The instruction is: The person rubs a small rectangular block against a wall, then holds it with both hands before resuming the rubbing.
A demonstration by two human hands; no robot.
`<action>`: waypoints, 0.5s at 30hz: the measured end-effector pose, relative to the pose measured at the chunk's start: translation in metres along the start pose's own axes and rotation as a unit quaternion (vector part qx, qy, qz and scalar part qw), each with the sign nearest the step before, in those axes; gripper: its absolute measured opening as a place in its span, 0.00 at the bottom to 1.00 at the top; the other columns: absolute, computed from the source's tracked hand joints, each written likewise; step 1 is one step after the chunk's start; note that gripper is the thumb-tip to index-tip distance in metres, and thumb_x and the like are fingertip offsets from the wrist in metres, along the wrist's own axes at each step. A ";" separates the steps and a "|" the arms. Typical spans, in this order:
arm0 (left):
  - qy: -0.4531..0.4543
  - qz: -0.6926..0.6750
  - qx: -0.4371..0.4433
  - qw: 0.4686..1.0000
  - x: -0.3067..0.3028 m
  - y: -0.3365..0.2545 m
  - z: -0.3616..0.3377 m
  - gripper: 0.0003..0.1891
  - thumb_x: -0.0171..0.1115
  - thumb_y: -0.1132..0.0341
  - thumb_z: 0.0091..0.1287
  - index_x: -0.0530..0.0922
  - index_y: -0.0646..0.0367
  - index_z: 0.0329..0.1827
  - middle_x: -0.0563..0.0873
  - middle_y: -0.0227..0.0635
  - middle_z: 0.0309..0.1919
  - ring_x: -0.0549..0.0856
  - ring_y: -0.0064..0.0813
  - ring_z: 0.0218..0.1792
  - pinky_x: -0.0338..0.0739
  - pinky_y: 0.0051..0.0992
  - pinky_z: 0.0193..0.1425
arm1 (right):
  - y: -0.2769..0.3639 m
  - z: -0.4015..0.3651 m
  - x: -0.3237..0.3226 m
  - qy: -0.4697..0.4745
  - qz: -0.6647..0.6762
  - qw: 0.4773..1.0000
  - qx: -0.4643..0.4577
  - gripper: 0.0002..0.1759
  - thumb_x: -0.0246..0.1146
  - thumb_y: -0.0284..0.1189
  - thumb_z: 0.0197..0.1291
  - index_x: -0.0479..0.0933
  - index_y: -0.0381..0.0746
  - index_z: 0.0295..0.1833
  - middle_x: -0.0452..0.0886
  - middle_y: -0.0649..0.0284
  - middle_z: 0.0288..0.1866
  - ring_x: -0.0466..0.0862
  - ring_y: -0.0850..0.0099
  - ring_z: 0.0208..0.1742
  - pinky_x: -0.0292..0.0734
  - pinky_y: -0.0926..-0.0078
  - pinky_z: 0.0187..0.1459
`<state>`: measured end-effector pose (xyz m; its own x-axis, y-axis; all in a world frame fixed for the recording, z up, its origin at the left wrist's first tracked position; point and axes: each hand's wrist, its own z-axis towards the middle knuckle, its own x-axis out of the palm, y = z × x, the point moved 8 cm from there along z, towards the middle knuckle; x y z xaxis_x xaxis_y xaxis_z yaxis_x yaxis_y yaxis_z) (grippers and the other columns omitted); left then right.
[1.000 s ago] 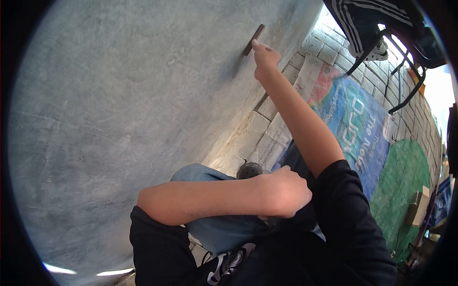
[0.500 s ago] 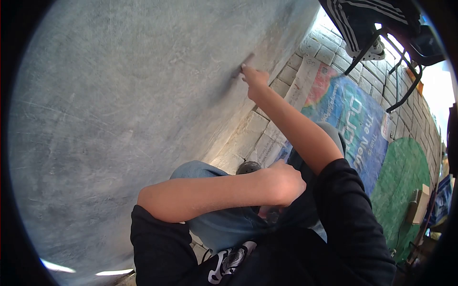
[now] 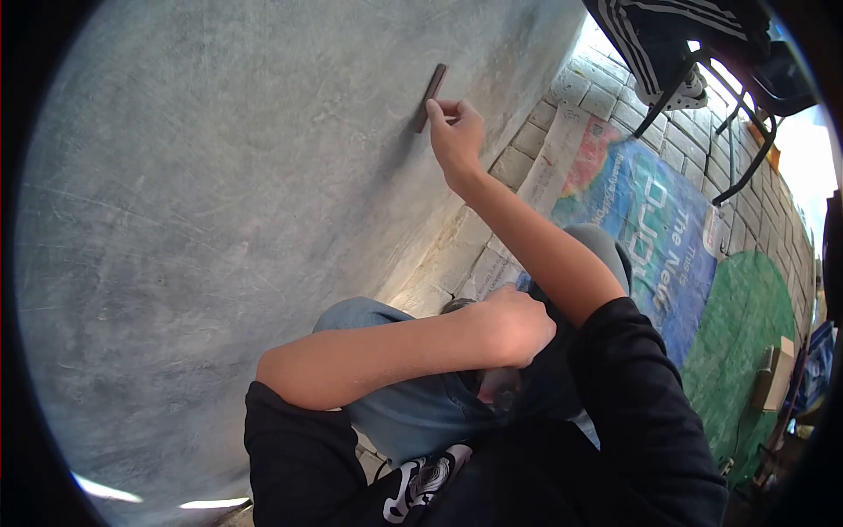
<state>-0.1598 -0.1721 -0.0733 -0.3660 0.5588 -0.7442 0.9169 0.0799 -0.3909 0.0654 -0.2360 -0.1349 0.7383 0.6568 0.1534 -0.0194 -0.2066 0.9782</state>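
Note:
A narrow, flat, dark reddish-brown bar (image 3: 436, 82) is pinched between the thumb and fingers of my right hand (image 3: 458, 140). It stands edge-on at the grey wall (image 3: 237, 176), slightly tilted, with a blurred shadow below it. My left forearm crosses in front of my body. My left hand (image 3: 518, 327) rests over my lap with its fingers curled inward, and what it holds, if anything, is hidden. Just below that hand, a clear object with a reddish tint (image 3: 499, 389) shows between my legs.
Printed banner sheeting (image 3: 654, 228) covers the paving bricks (image 3: 606, 86) on the right, beside a green mat (image 3: 742, 342). A small cardboard box (image 3: 775, 376) stands at the mat's edge. At the upper right, a person in striped trousers (image 3: 680, 22) sits on a black metal-framed chair (image 3: 751, 180).
My right hand has moved up and slightly left along the wall with the bar, and its wrist has turned. My left hand has shifted only a little.

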 end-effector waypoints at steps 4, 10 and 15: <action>0.029 -0.002 -0.015 0.999 0.006 0.003 0.005 0.10 0.58 0.63 0.54 0.81 0.61 0.28 0.84 0.44 0.26 0.84 0.41 0.33 0.74 0.38 0.40 | -0.046 -0.001 -0.005 -0.013 0.080 0.970 0.230 0.16 0.64 0.35 0.56 0.78 0.30 0.38 0.81 0.61 0.32 0.76 0.75 0.29 0.71 0.76 0.35; 0.030 -0.008 -0.020 0.999 0.007 0.005 0.004 0.10 0.58 0.63 0.54 0.81 0.61 0.29 0.84 0.43 0.26 0.84 0.42 0.34 0.74 0.38 0.42 | -0.019 0.004 0.010 0.054 0.060 0.995 0.063 0.14 0.64 0.35 0.56 0.78 0.33 0.39 0.79 0.63 0.30 0.74 0.75 0.29 0.69 0.76 0.32; 0.052 -0.003 -0.036 0.998 0.009 0.009 0.006 0.10 0.58 0.62 0.55 0.81 0.60 0.30 0.84 0.43 0.26 0.84 0.41 0.35 0.74 0.38 0.43 | -0.004 -0.002 0.005 -0.001 0.057 0.998 0.040 0.14 0.64 0.35 0.55 0.78 0.33 0.37 0.80 0.59 0.32 0.77 0.70 0.31 0.70 0.74 0.34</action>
<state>-0.1560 -0.1708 -0.0867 -0.3559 0.6400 -0.6810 0.9254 0.1398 -0.3522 0.0678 -0.2302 -0.1375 0.7354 0.6248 0.2623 -0.0492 -0.3369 0.9403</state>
